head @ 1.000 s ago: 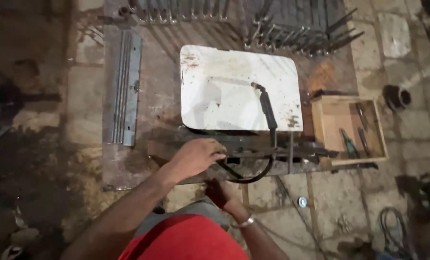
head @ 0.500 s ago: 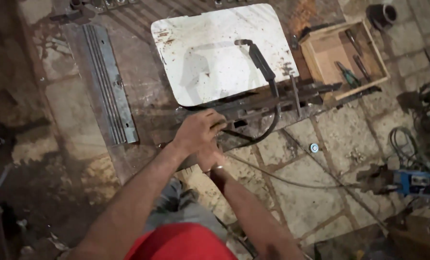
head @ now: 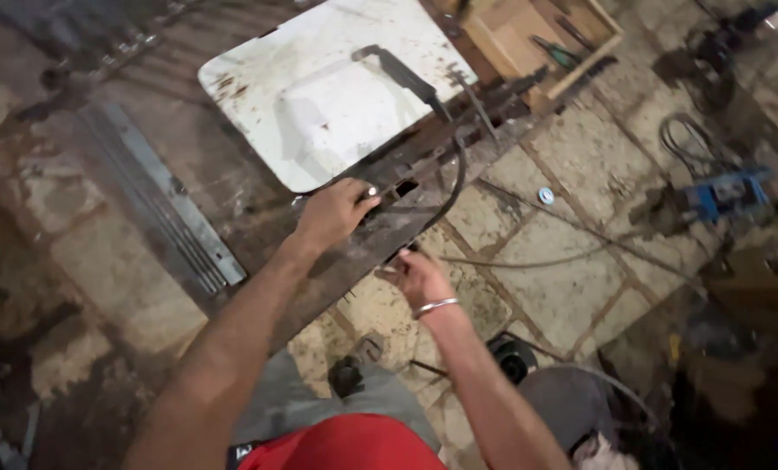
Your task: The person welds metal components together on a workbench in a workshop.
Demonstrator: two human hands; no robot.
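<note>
My left hand (head: 335, 211) rests fingers down on a rusty metal frame (head: 424, 170) that lies along the near edge of a white metal sheet (head: 319, 96). My right hand (head: 417, 274), with a silver bangle on the wrist, is just below the frame's edge, fingers curled at something small; what it pinches is too small to tell. A black welding torch (head: 402, 74) lies on the white sheet, its cable (head: 454, 178) looping down past the frame between my hands.
A wooden box (head: 541, 39) with tools sits at the top right. Grey metal channel strips (head: 158, 213) lie on the left. A blue power tool (head: 720, 193) and coiled cables lie on the stone floor at right. A small round disc (head: 545, 196) lies on the tiles.
The view has swung, so the sheet and box now sit higher and tilted. My right hand has come out from under my left and moved down to the frame's lower edge.
</note>
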